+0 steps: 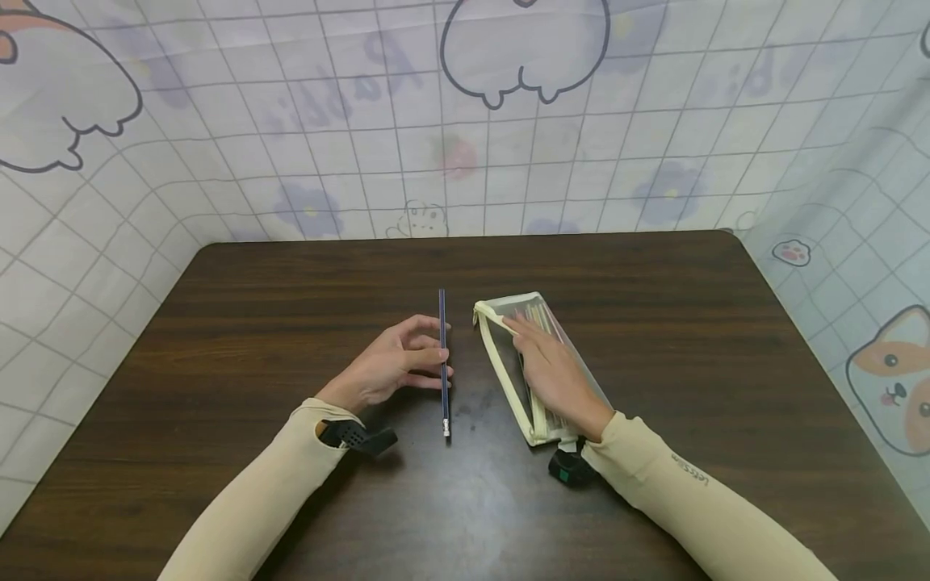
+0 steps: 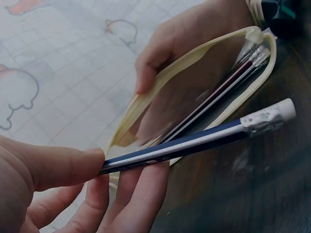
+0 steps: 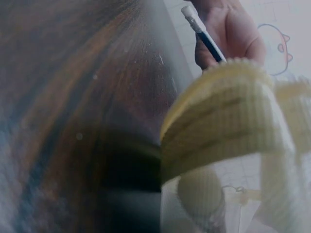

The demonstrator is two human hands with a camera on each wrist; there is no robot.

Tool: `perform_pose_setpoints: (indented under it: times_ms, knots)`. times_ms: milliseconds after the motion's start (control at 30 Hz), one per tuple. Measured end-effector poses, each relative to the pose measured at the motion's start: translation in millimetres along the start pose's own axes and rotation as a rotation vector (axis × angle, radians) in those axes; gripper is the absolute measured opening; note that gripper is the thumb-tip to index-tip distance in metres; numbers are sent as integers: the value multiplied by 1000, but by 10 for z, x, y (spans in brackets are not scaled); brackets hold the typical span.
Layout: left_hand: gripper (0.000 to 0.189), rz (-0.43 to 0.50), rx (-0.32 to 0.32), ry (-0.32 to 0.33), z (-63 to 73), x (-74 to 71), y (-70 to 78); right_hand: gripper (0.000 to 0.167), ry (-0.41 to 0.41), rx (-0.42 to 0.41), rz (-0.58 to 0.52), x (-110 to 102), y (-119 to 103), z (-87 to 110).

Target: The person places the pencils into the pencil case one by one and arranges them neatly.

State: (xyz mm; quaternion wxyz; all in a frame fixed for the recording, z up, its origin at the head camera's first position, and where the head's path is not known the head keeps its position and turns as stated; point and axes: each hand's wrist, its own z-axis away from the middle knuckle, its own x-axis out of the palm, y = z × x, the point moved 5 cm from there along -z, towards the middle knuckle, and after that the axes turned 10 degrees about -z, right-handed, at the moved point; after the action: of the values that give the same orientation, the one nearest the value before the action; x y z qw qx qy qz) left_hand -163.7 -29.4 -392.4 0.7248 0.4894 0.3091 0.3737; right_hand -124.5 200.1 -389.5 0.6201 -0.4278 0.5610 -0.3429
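Note:
My left hand point(image 1: 388, 365) pinches a blue-and-white striped pencil point(image 2: 194, 144) between thumb and fingers. Its white eraser and silver ferrule point toward me, and its far end points to the back of the table. Just to the right is a see-through pencil case point(image 1: 506, 376) with cream zipper trim, its zipper side gaping toward the pencil. Across the top of the case lies my right hand point(image 1: 558, 378), holding it by its upper side, fingertips near the zipper edge. Several pencils point(image 2: 221, 92) with silver ferrules lie inside the case.
A dark wood-grain table point(image 1: 240, 387) lies under both hands. White grid-patterned cloth point(image 1: 349, 153) with cartoon prints hangs behind the table and along its sides. Each wrist wears a black camera, such as the left one point(image 1: 359, 436).

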Motion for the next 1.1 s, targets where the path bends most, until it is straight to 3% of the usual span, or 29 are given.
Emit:
perform_pose_setpoints:
  times_ms: [200,600,1100]
  knots:
    - [61,17,18,10,-25,100,11,49,4,4,8,8,-1,-6]
    - [55,48,-25,74,-114,353,-88,49,2,4,15,13,-3,-25]
    - [50,124,17,121,-199,627,-47,50,4,7,24,-7,-9,-25]
